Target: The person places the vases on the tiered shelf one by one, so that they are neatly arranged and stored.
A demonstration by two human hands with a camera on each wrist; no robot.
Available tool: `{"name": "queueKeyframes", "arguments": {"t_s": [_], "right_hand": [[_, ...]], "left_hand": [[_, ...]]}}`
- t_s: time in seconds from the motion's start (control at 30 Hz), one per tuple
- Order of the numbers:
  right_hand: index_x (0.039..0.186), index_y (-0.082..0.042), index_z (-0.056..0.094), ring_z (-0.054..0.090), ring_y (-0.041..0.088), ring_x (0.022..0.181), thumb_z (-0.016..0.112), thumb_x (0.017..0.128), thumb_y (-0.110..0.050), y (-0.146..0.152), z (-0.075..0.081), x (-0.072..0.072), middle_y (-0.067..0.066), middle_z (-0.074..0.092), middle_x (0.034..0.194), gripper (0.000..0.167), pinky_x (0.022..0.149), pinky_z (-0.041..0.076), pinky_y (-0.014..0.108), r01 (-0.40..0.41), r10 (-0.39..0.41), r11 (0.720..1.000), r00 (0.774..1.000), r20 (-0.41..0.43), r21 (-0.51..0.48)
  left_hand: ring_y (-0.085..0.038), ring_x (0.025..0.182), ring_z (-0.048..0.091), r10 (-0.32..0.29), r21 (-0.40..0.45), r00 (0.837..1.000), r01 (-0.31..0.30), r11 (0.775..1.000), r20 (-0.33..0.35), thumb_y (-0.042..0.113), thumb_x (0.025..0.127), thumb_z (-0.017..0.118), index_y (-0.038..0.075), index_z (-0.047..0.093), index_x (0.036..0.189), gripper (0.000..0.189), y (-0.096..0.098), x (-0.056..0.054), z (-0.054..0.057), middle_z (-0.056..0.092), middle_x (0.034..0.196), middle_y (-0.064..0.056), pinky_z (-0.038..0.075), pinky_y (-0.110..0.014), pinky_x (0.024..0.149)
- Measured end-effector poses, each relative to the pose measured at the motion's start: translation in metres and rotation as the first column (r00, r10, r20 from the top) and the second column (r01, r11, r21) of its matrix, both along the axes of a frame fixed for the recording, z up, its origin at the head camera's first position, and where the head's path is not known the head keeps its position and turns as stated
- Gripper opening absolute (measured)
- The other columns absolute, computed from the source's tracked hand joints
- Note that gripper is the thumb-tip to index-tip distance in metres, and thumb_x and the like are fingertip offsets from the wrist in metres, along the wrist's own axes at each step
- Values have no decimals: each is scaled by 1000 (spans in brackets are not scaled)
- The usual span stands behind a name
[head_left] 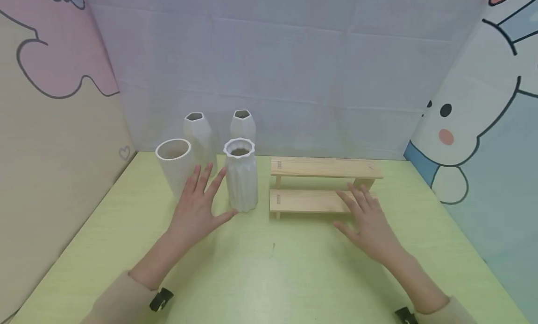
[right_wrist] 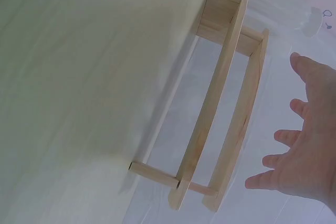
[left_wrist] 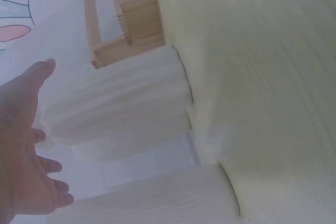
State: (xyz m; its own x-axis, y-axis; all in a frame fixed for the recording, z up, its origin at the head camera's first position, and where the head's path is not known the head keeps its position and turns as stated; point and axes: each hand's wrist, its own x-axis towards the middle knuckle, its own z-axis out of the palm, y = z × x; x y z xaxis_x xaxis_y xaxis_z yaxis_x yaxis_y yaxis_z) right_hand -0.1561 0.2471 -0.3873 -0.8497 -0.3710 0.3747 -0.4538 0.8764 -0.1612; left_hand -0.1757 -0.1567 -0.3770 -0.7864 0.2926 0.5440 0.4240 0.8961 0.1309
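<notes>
My left hand (head_left: 194,214) hovers with spread fingers in front of a group of white vases, holding nothing. Nearest to it are a fluted vase with a scalloped rim (head_left: 242,184) and a wide round-mouthed vase (head_left: 171,167). Behind them stand two faceted vases, one at left (head_left: 201,139) and one at right (head_left: 244,124), the latter partly hidden. To the right is a two-tier wooden stand (head_left: 311,200). My right hand (head_left: 371,223), fingers spread, is over the front right end of that stand and overlaps it in the head view; the right wrist view shows the hand apart from the wood (right_wrist: 210,114).
Everything stands on a pale yellow-green table (head_left: 260,277). A plain light cloth backdrop (head_left: 286,72) rises behind it. Cartoon-printed panels flank both sides, pink and cream at left (head_left: 63,142), blue with a white rabbit at right (head_left: 496,207).
</notes>
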Motion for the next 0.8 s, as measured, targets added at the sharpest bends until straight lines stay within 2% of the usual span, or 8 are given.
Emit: {"name": "queueKeyframes", "arguments": {"t_s": [0.23,0.43,0.57,0.7,0.8], "right_hand": [[146,-17,32,15,47,139,73,81,-30,18,2,-3,15,24,154,77,101,20,71,-25,24,993,1000,-13,-112],[149,-25,25,9,46,141,71,85,-30,36,0,-5,18,19,155,79,98,20,74,25,-8,973,997,74,-228],[150,-22,25,7,45,141,70,85,-29,49,-2,-7,20,18,155,79,98,18,75,34,-3,959,994,109,-282],[148,-14,28,13,47,139,72,83,-24,63,-6,-13,25,22,152,79,101,17,71,2,28,949,995,91,-315],[148,-13,28,23,49,135,73,82,-22,74,-10,-17,26,26,150,81,100,23,70,16,15,949,995,94,-315]], "left_hand": [[-43,140,19,-24,61,1000,24,998,-8,50,69,77,15,28,149,100,1,-10,3,26,151,-21,24,-56,110],[-39,141,17,-56,159,998,51,986,23,44,69,80,15,25,149,101,3,-17,2,24,153,-16,22,-55,111],[-36,141,18,-82,213,996,72,974,37,39,69,82,14,24,150,102,3,-23,2,25,153,-15,21,-54,112],[-36,139,22,-111,260,993,98,961,36,35,69,83,13,24,150,103,4,-26,3,27,151,-16,23,-54,111],[-35,139,23,-126,290,991,108,951,45,33,70,83,12,22,150,103,5,-29,2,28,150,-16,22,-53,112]]}}
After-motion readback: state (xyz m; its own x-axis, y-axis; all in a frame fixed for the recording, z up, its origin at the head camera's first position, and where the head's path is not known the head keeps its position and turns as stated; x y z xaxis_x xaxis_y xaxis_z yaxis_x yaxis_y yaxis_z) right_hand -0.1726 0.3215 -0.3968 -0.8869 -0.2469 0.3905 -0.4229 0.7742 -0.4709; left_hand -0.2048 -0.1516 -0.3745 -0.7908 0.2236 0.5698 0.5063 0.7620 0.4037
